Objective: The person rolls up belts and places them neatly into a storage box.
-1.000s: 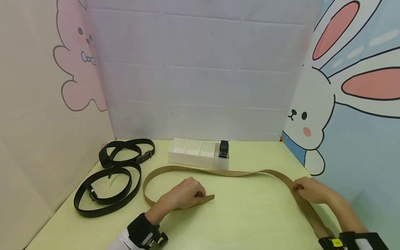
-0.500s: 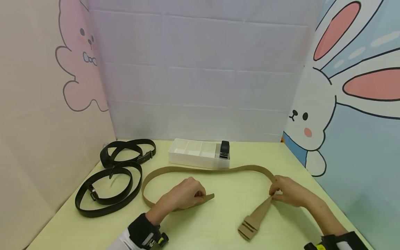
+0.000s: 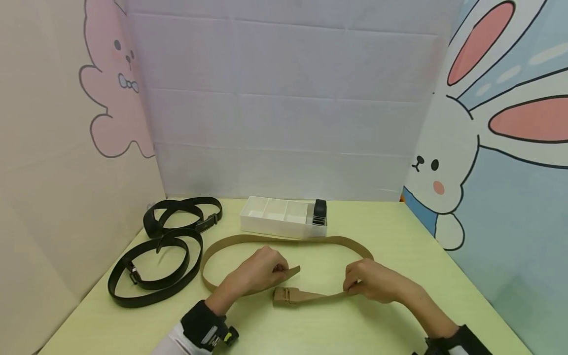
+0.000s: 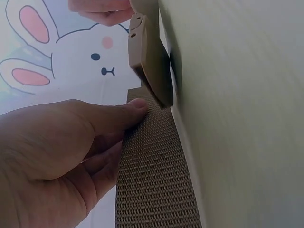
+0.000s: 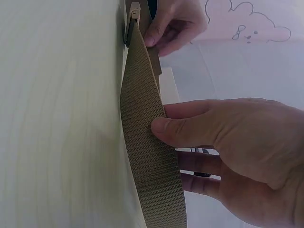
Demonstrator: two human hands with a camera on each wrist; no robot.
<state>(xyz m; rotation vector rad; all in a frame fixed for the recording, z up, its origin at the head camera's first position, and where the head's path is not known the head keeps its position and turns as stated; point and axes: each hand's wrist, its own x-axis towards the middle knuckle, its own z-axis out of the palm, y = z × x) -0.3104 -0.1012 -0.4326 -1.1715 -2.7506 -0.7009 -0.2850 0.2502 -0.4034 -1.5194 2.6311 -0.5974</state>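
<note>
- Head view: we see the tan woven webbing belt [image 3: 248,240] lying in a wide loop on the pale green tabletop [image 3: 390,231], just in front of the white plastic divided tray [image 3: 275,217].
- Change: a second ago the right hand held the belt far out by the right table edge, with the buckle end off the side. Now the right hand [image 3: 368,281] has come in toward the centre and the tan plastic buckle [image 3: 284,295] lies flat on the tabletop just below the left hand [image 3: 262,271]. We judge the two belt ends are being brought together.
- Left hand: fingers curled, pinching the belt's plain tip [image 3: 293,271], about where it was before.
- Right hand: thumb and fingers pinching the strap a short way behind the buckle.
- Two black leather belts [image 3: 155,266] lie coiled at the left; a small black clip-like item [image 3: 319,211] stands in the tray's right end compartment.
- Left wrist view: the left hand's thumb [image 4: 121,114] presses on the webbing [image 4: 152,171], fingers under it; the buckle [image 4: 149,61] sits just beyond the tip.
- Right wrist view: the right hand's thumb [image 5: 199,126] lies on the strap [image 5: 147,142], fingers behind it, a clear pinch; the left hand [image 5: 175,23] and buckle [image 5: 134,19] show at the far end.
</note>
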